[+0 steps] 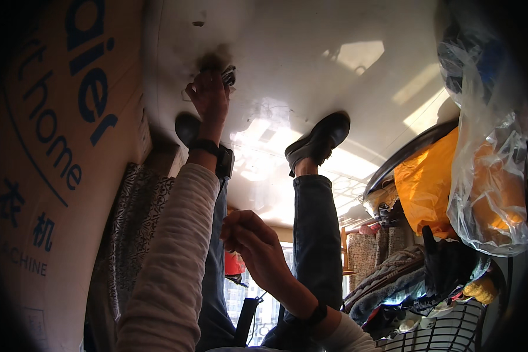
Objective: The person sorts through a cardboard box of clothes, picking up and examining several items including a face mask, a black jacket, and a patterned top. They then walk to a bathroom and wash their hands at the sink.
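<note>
My left hand (210, 94) reaches down to the pale, glossy floor (286, 57), with its fingers curled around a small crumpled piece of dark and clear plastic (229, 75). Part of that piece sticks out beside the fingers; the rest is hidden under the hand. A dark shadow falls just beyond the fingertips. Nearer to me, my right hand (257, 248) hangs in the air between my legs. Its fingers are bent together, and nothing shows in them. Farther out on the floor lies a small dark scrap (198, 23).
A large printed cardboard box (70, 167) rises along the left, beside patterned fabric (158, 193). My black shoes (319, 138) stand apart. To the right are an orange bag (422, 185), a clear plastic bag (484, 211) and a black wire basket (440, 328) with piled clothes (391, 281).
</note>
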Action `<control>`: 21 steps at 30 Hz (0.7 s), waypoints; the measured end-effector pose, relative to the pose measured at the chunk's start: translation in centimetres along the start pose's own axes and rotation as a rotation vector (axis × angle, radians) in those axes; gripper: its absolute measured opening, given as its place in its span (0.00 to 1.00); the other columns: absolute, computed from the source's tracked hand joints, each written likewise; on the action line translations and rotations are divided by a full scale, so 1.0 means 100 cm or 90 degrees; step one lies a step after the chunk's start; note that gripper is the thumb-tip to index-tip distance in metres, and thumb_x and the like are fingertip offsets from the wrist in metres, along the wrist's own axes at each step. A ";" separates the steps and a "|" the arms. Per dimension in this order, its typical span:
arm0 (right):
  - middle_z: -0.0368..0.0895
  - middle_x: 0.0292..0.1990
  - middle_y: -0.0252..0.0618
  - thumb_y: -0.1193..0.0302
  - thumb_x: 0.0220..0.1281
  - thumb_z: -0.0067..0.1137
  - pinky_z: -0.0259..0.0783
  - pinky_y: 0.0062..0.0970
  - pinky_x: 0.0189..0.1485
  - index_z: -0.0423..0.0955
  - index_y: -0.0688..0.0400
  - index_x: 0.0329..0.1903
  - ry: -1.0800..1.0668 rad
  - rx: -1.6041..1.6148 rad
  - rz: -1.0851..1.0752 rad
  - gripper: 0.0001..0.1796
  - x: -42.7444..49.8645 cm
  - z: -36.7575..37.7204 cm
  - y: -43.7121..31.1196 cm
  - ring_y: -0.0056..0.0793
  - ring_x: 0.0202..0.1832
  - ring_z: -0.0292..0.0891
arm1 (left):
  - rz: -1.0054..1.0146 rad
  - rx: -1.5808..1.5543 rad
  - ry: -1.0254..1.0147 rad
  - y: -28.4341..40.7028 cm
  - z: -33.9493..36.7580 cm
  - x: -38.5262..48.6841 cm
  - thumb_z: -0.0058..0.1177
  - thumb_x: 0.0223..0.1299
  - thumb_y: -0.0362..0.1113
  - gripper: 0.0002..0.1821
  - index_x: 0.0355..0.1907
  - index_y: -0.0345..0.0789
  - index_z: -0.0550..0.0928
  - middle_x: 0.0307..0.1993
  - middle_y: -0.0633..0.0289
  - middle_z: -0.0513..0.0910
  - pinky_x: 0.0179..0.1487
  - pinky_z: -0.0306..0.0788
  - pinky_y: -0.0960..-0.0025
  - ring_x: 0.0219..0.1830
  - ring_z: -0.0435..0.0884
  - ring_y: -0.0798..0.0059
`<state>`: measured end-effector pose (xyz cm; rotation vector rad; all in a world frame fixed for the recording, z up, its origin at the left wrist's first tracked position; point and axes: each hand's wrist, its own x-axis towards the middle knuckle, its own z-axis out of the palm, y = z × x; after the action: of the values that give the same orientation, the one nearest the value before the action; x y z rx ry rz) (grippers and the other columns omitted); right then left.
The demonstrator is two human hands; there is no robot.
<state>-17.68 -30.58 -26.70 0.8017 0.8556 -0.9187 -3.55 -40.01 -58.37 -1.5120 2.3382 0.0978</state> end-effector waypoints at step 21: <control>0.77 0.40 0.35 0.74 0.71 0.47 0.69 0.23 0.44 0.73 0.60 0.48 0.050 -0.096 -0.032 0.08 0.016 -0.016 0.025 0.21 0.39 0.73 | -0.441 -1.197 -0.468 -0.134 -0.096 -0.073 0.63 0.55 0.27 0.28 0.60 0.37 0.74 0.51 0.66 0.80 0.60 0.69 0.70 0.54 0.78 0.75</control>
<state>-15.28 -28.74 -28.23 0.6922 1.0049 -0.8602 8.69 -41.71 -45.21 -2.0316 0.5474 2.5128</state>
